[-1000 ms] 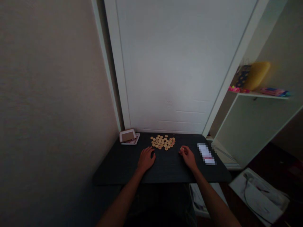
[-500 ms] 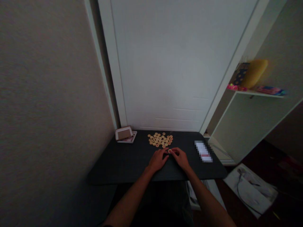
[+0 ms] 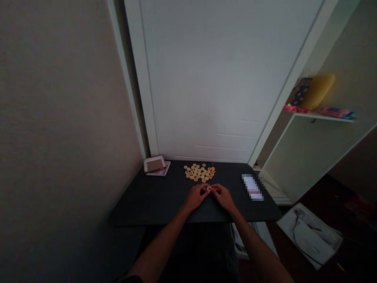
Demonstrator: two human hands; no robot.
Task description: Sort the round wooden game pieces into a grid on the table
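One round piece (image 3: 209, 189) is pinched between the fingertips of the left hand (image 3: 194, 197) and the right hand (image 3: 224, 197), over the middle of the dark table (image 3: 141, 206). A second ago the right hand alone held it, off to the right, with the left hand apart and empty; now both hands close on it. Just beyond them, toward the far edge, lies a loose cluster of similar pieces (image 3: 199, 172), roughly thirty, some touching or overlapping, so an exact count cannot be told. At the far left corner two flat items are stacked, a shallow tray (image 3: 154, 165) on a white one (image 3: 165, 171). Near the right edge lies one bright, pixelated rectangle (image 3: 252, 187).
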